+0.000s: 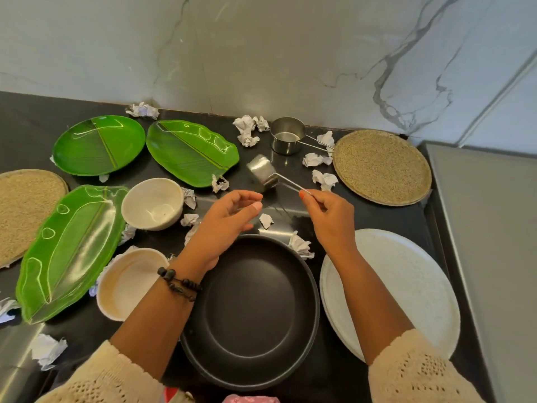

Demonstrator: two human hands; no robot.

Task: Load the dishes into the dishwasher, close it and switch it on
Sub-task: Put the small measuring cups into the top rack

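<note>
On the black desk [290, 170], starting at nine o'clock, a woven mat [23, 210] lay at the edge with a leaf-shaped green plate [69, 251] overlapping it. Two more green plates [98, 145] sat toward eleven o'clock, and two white bowls [151, 206] stood just beside the leaf plate. My left hand [229, 219] hovered over the middle, its grip released, fingers loosely curved and grasping nothing. Below it, at six o'clock, sat the black pan [250, 312]. My right hand [325, 213] pinched the thin wire handle of a small steel measuring cup [261, 174], which hung tilted above the desk (blurred, so I cannot tell its inside). A second steel cup [287, 135] stood upright at twelve o'clock. Crumpled paper scraps [247, 129] lay scattered around. At two o'clock lay another woven mat [380, 167]; at four o'clock, stacked white plates [406, 286].
</note>
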